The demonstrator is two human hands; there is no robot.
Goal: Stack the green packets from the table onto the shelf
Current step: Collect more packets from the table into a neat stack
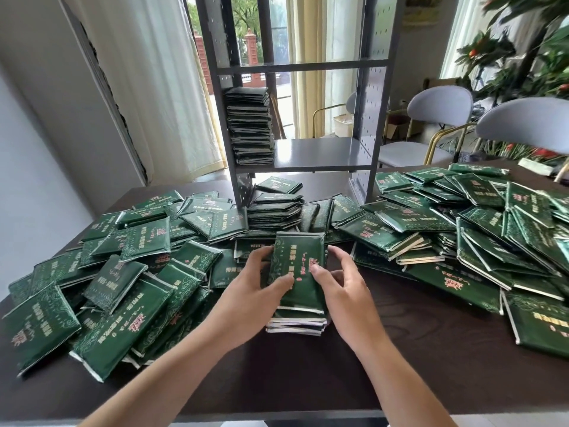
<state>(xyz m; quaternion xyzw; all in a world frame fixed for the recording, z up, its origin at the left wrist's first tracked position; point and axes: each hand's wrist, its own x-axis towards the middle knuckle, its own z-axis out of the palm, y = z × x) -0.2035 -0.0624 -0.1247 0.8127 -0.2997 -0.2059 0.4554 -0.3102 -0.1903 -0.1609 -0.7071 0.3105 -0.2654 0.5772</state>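
We see our left hand and right hand gripping a small stack of green packets from either side, near centre of the table | loose packets heaped left and right | far shelf holds a tall pile at its left

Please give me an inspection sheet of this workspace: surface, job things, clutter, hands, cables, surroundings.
Surface: dark wood table, bare at the front.
Job's things: small stack between both hands; loose packets heaped left and right; tall pile on the left of the shelf.
Clutter: nothing seen besides the packets.
Hands: left hand and right hand hold the stack's sides, thumbs on top.
Cables: nothing seen.
Surroundings: two chairs and plants on the right, curtains behind.
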